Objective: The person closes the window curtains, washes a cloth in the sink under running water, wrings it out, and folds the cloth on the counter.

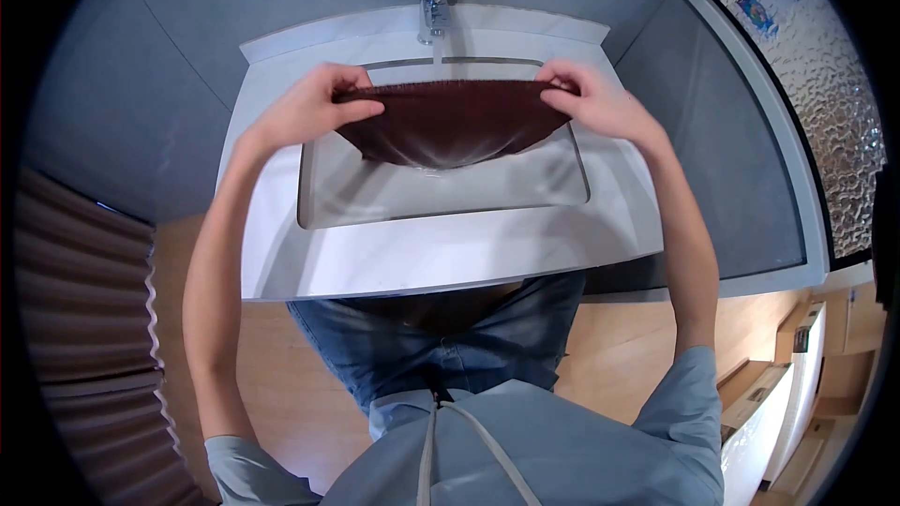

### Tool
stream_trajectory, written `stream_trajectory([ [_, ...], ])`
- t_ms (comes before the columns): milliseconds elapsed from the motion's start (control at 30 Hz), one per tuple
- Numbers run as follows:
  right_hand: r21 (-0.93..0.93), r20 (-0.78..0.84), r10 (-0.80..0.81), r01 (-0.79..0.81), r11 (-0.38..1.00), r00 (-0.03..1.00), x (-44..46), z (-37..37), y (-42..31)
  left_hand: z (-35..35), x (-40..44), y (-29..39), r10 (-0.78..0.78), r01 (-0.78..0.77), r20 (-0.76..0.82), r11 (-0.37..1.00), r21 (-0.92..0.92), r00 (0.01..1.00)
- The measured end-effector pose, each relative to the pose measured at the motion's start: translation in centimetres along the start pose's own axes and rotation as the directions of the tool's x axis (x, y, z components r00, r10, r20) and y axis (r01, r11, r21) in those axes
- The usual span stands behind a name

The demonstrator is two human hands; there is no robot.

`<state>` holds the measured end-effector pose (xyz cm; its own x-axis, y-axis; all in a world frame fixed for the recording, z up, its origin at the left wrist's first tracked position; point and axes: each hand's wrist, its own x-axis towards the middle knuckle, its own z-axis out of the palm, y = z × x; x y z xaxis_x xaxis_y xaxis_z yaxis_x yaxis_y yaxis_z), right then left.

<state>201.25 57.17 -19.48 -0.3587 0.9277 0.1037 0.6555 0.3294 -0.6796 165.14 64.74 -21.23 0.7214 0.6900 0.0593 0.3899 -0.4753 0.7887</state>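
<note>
Dark maroon cloth (459, 122) is hanging over white rectangular sink basin (469, 195); left hand (319, 105) and right hand (596, 101) are pinching its upper corners, fingers closed. Risk: either pinch loosening, cloth possibly slipping in.

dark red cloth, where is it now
Head view, upper centre: the dark red cloth hangs between the left hand and right hand, over the sink.

I have room along the front edge of the desk (441, 253) and over the basin (459, 195) just behind it, but farther back the stretched maroon cloth (455, 122) and faucet (433, 2) bar me.
</note>
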Motion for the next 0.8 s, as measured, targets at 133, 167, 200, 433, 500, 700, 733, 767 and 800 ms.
stream_trajectory([
  [133,0.104,-0.032,-0.064,0.067,0.992,0.997,0.2,-2.9,-3.2,-3.1,-0.7,3.0,0.016,-0.017,-0.032,1.0,-0.021,0.999],
  [167,0.068,-0.055,-0.098,0.102,0.992,0.994,0.5,-3.5,-3.8,-3.8,-0.7,3.6,0.065,-0.06,-0.058,0.995,0.08,0.996],
  [200,0.031,-0.077,-0.134,0.136,0.99,0.988,0.8,-3.8,-4.1,-4.3,-0.6,4.1,0.04,-0.03,-0.087,0.994,0.108,0.995],
  [433,-0.217,-0.04,-0.057,0.047,0.975,0.998,5.1,-2.2,1.5,-4.7,2.5,-2.0,-0.049,0.06,-0.073,0.987,0.15,0.996],
  [500,-0.209,-0.072,0.022,-0.036,0.977,0.997,5.8,-0.8,3.3,-3.4,2.9,-4.2,-0.017,0.043,-0.122,0.975,0.219,0.992],
  [700,-0.065,-0.202,0.203,-0.22,0.973,0.958,7.3,1.1,6.3,-1.7,4.2,-6.4,-0.141,0.185,-0.269,0.972,0.144,0.953],
  [733,-0.051,-0.239,0.21,-0.228,0.972,0.948,7.4,1.0,6.6,-1.8,4.4,-7.2,-0.087,0.143,-0.29,0.974,0.177,0.953],
  [767,-0.046,-0.254,0.214,-0.233,0.971,0.943,7.2,1.0,6.3,-1.8,4.4,-6.7,-0.033,0.102,-0.309,0.972,0.21,0.95],
  [800,-0.041,-0.269,0.219,-0.238,0.97,0.938,7.0,0.9,6.0,-1.8,4.4,-6.2,-0.059,0.135,-0.304,0.962,0.236,0.951],
])
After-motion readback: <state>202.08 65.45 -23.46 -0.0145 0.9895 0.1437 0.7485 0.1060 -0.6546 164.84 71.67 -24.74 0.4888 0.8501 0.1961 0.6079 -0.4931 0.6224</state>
